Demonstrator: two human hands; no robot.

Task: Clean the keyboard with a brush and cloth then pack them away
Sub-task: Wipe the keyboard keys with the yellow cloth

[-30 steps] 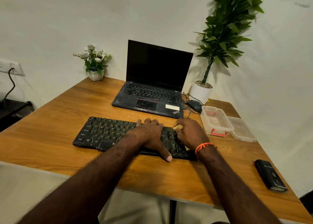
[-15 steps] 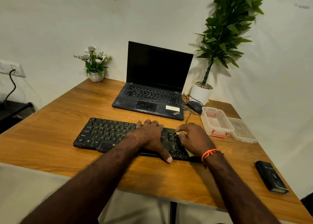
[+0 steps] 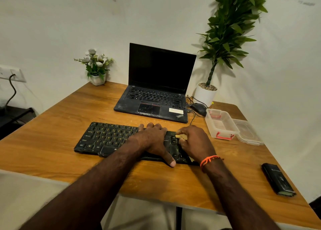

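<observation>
Black keyboard point(image 3: 111, 139) on wooden desk point(image 3: 52, 125). Left hand point(image 3: 152, 139) spread flat on keys, steadying. Right hand point(image 3: 194, 143) clamped around pale cloth point(image 3: 180, 136), rubbing right-hand keys. Likely risks: keycaps snagged and popped off; keyboard sliding toward near desk edge.

Right hand point(image 3: 196, 143): sliding back toward the near right keys of the keyboard point(image 3: 111, 139), rubbing with the pinched cloth point(image 3: 181, 136).
Cloth: showing more between the fingers than before.
</observation>
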